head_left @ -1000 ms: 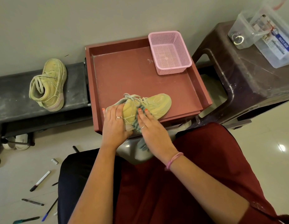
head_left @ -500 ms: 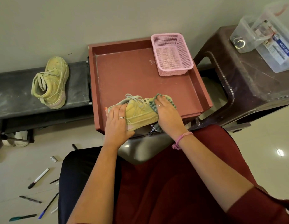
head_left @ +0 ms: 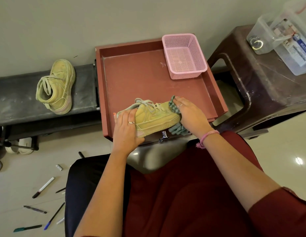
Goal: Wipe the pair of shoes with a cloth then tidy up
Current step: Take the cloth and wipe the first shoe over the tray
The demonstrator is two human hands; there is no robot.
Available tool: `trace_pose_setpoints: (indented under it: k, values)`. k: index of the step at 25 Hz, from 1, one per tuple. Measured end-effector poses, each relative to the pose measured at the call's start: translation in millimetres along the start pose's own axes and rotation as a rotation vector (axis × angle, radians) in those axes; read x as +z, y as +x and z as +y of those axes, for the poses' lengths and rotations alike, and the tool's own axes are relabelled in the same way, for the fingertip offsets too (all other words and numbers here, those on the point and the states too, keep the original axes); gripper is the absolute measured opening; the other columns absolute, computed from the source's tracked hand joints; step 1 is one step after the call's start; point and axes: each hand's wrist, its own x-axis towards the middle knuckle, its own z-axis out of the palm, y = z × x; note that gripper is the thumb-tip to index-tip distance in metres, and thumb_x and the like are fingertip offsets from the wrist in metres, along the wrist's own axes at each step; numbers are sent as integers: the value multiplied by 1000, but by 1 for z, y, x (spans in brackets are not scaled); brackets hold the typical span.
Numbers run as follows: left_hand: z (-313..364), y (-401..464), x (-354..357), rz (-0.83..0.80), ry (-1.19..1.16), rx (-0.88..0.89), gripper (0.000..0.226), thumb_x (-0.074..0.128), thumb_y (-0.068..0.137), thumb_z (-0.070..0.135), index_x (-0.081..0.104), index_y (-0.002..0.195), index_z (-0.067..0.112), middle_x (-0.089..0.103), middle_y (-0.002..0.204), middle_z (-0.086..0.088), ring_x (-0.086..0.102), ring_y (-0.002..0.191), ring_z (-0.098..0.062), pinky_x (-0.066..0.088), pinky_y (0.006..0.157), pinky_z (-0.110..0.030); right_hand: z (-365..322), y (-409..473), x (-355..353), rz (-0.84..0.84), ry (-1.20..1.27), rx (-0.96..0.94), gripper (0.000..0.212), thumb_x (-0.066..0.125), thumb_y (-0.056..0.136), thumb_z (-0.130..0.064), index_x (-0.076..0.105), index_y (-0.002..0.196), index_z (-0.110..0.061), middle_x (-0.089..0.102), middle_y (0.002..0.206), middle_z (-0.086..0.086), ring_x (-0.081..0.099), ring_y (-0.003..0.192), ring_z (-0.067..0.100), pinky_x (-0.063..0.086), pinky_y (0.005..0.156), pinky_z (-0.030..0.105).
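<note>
**Toe end under the cloth, heel end pinned**

From my seat the biggest thing in view is the red tray, a pink basket in its far right corner. One shoe lies at the tray's near edge, long axis running left to right, heel toward my left hand, toe toward my right hand. The second shoe sits well apart on the dark bench to the left — unwiped yet, I'd judge.

Left fingers lie close together, curled over the heel, steadying it. Right fingers press the checked cloth against the toe, so the next stroke runs back along the shoe toward the laces. The toe itself is hidden beneath cloth and hand — I cannot tell how the thumb sits.
</note>
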Motion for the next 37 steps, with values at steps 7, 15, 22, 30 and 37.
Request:
trace_pose_setpoints:
  k: [7, 15, 22, 30, 37]
  values:
    - [-2, 2, 0, 0, -21, -7, 95, 78, 49, 23, 39, 135, 9, 47, 125, -9, 41, 113, -27, 34, 105, -47, -31, -54, 38, 111, 228, 43, 81, 45, 79, 18, 13, 150, -5, 10, 158, 9, 7, 146, 20, 11, 119, 32]
    - [-3, 4, -1, -9, -47, -9, 96, 80, 48, 19, 39, 134, 7, 47, 127, -11, 41, 114, -29, 30, 104, -35, -35, -54, 55, 142, 433, 277, 83, 40, 84, 17, -2, 151, -11, -2, 159, 6, 16, 145, 23, 10, 114, 14]
    - [1, 2, 0, -26, -81, -26, 93, 77, 49, 22, 40, 133, 7, 45, 128, -9, 40, 114, -26, 32, 101, -35, 3, -4, 26, 19, 492, 382, 65, 39, 82, 17, 32, 143, -6, 40, 141, 11, 48, 120, 21, 39, 97, 22]
    - [1, 6, 0, -34, -77, -62, 96, 79, 47, 22, 40, 133, 5, 46, 127, -11, 39, 114, -27, 34, 101, -38, -55, -70, 59, -5, 421, 205, 87, 47, 79, 17, -5, 148, 2, -10, 156, 19, 12, 143, 37, 27, 114, 46]
    - [0, 5, 1, -42, -109, -76, 97, 76, 47, 24, 38, 134, 6, 44, 129, -9, 37, 114, -25, 34, 99, -39, -36, -54, 65, 162, -75, 55, 62, 16, 84, 6, 17, 146, 8, 14, 153, 27, 18, 143, 37, 23, 116, 41]
